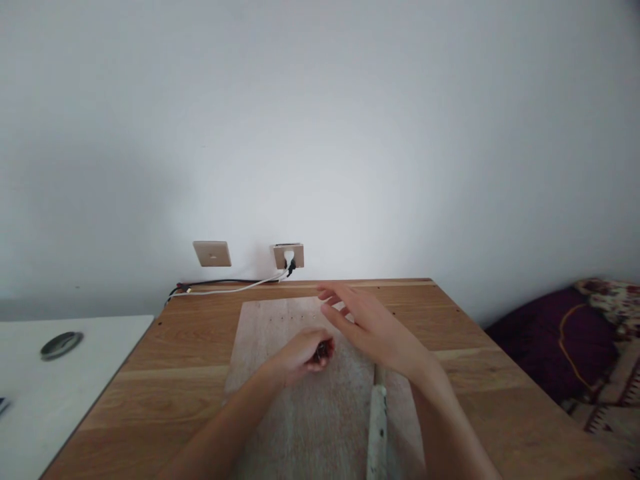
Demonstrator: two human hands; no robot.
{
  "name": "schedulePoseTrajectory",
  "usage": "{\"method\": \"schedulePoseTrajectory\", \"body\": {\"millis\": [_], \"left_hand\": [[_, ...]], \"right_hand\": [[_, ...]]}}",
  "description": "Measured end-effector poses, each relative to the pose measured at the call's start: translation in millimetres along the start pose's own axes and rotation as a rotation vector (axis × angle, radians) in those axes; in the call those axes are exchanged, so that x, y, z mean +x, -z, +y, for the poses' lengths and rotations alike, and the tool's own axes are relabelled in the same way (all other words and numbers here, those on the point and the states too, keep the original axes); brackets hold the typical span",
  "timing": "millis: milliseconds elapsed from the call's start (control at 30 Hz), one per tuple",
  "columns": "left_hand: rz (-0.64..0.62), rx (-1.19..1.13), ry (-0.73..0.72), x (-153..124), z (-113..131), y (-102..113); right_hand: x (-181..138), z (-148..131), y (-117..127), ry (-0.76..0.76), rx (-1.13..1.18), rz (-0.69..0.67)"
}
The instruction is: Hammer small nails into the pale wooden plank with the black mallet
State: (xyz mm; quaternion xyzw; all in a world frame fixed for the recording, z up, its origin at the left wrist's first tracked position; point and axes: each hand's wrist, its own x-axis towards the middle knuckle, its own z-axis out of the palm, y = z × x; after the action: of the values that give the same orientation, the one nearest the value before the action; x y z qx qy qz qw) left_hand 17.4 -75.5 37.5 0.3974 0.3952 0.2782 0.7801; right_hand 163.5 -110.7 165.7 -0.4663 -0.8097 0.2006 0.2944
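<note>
My left hand (309, 355) is closed above a pale wooden board (300, 427), its fingers curled round a clump of small dark pieces (323, 349) whose kind I cannot make out. To its right, my right hand (363, 320) is held over the board with its fingers stretched out and bent a little, holding nothing. Several small dark dots (292, 318), like nail heads or holes, run in a row near the board's far edge. A tool with a worn white handle (377, 430) lies on the board below my right hand, which hides its far end.
The board lies on a brown wooden table (165, 393) against a white wall. Cables (235, 289) run along its back edge to a socket (289, 256). A white table (100, 387) with a dark round object (61, 345) stands left; purple fabric (555, 340) is at right.
</note>
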Motion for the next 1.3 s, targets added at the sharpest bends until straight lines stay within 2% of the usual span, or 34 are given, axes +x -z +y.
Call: {"method": "schedulePoseTrajectory", "body": {"millis": [67, 233, 367, 567, 633, 733, 833, 933, 1033, 1133, 1300], "left_hand": [[-0.032, 0.232, -0.021, -4.8, 1.8, -0.4], [-0.025, 1.074, -0.29, -11.3, 4.5, 3.7], [0.035, 1.392, -0.398, -17.9, 4.3, 1.6], [0.036, 1.51, -0.444, -40.3, 7.7, -13.4], [0.057, 1.528, -0.482, -56.9, 6.7, -16.3], [0.172, 1.601, -0.511, -91.7, -3.1, -15.5], [0.3, 1.713, -0.387, -128.3, -24.1, -7.8], [0.307, 1.758, -0.294, -154.4, -49.3, 4.3], [0.339, 1.792, -0.341, -166.8, -68.3, 16.0], [0.482, 1.794, -0.369, -172.4, -75.4, 27.2], [0.667, 1.799, -0.28, -191.8, -69.1, 60.8]], "right_hand": [[-8.8, -3.2, 8.5, -0.02, 0.029, 0.026], [-35.4, -0.2, 16.4, -0.05, 0.112, -0.011], [-67.9, 11.9, 16.0, -0.147, 0.054, -0.048], [-120.8, 32.5, 2.8, -0.314, 0.027, -0.009], [-137.8, 41.7, -4.6, -0.344, 0.025, 0.05], [-167.6, 65.6, -19.7, -0.363, -0.09, 0.21], [-201.3, 97.8, -39.9, -0.28, -0.348, 0.347], [-225.8, 121.1, -59.2, -0.266, -0.494, 0.355], [-230.4, 124.7, -70.0, -0.259, -0.522, 0.363], [-221.2, 114.0, -74.4, -0.225, -0.506, 0.373], [-202.7, 88.4, -95.5, -0.07, -0.426, 0.222]]}}
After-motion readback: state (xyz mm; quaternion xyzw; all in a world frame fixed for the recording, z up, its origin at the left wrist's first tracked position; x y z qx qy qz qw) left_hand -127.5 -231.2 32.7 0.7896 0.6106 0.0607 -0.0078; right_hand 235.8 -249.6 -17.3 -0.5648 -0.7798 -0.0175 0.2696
